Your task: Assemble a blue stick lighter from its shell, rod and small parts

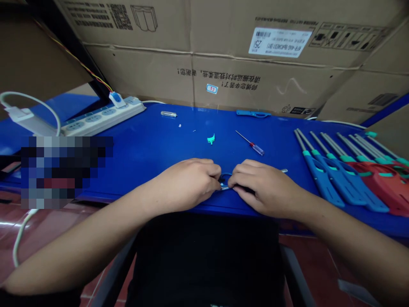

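Note:
My left hand (193,183) and my right hand (266,187) meet at the near edge of the table, fingers closed on a partly covered blue lighter (226,175). Its loop shows between my fingertips, and a metal tip pokes out past my right hand. Beyond my hands lies a small green trigger piece (211,138). To its right is a screwdriver (251,143) with a clear and red handle. Farther back lie a blue lighter shell (253,113), a small clear tube (168,114) and a tiny white part (180,125).
Several long-nosed lighters with blue bodies (329,181) and red bodies (385,179) lie in a row at the right. A white power strip (105,117) with cables is at the back left. A large cardboard box (223,51) walls off the back of the blue table (140,149).

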`<action>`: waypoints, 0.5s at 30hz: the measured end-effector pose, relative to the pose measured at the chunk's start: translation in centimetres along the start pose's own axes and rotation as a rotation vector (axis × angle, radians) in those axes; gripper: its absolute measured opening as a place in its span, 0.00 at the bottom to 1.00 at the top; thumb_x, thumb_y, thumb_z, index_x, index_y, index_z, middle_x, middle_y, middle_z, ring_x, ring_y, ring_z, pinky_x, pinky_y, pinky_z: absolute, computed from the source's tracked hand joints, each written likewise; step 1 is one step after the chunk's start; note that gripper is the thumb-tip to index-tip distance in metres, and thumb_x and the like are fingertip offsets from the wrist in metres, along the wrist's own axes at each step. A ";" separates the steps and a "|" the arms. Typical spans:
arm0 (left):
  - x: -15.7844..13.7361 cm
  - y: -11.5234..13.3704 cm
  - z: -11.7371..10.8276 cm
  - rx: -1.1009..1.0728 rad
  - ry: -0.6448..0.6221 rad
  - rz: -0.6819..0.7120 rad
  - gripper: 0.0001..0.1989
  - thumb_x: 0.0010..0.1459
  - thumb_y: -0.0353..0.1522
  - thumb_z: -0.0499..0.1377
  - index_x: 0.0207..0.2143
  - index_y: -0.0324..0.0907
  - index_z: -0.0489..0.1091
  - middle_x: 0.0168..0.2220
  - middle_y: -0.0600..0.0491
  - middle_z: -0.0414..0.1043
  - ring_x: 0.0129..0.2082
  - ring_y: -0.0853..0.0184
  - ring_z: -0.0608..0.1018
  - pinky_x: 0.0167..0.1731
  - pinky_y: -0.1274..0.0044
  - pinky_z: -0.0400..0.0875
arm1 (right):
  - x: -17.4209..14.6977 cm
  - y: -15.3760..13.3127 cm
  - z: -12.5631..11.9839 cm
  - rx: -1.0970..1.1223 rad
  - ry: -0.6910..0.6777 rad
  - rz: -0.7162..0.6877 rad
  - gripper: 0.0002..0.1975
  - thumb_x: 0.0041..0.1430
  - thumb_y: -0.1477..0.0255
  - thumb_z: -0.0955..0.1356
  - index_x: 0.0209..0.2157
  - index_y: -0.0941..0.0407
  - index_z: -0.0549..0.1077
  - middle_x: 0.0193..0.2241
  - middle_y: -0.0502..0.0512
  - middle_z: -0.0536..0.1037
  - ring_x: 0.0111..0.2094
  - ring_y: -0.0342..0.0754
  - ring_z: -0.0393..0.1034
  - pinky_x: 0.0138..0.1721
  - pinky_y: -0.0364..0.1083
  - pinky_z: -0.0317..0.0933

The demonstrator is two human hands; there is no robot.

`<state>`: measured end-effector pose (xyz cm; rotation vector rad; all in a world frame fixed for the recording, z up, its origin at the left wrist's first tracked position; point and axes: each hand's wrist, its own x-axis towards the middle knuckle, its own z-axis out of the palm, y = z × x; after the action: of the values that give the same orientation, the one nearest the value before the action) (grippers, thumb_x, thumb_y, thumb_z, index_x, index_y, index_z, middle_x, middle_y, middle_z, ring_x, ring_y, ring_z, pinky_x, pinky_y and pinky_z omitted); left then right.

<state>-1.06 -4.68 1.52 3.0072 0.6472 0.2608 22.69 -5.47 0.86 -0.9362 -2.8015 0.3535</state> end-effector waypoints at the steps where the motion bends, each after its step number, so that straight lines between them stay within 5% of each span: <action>1: -0.1 0.0 0.0 -0.011 0.002 -0.008 0.10 0.64 0.28 0.57 0.38 0.42 0.79 0.34 0.51 0.73 0.33 0.66 0.74 0.36 0.74 0.67 | 0.0 0.0 0.0 0.003 0.003 -0.004 0.10 0.64 0.76 0.63 0.41 0.56 0.75 0.37 0.57 0.75 0.39 0.50 0.65 0.43 0.50 0.61; 15: -0.5 -1.4 0.8 -0.288 0.063 -0.033 0.09 0.61 0.27 0.59 0.40 0.43 0.79 0.37 0.52 0.73 0.37 0.69 0.76 0.41 0.78 0.70 | 0.3 -0.5 -0.4 -0.114 -0.019 0.009 0.13 0.64 0.76 0.64 0.42 0.52 0.80 0.37 0.55 0.74 0.36 0.47 0.69 0.39 0.47 0.60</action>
<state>-1.92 -3.63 0.49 2.7203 0.6049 0.4106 22.27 -5.67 1.43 -0.9732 -2.8617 0.2064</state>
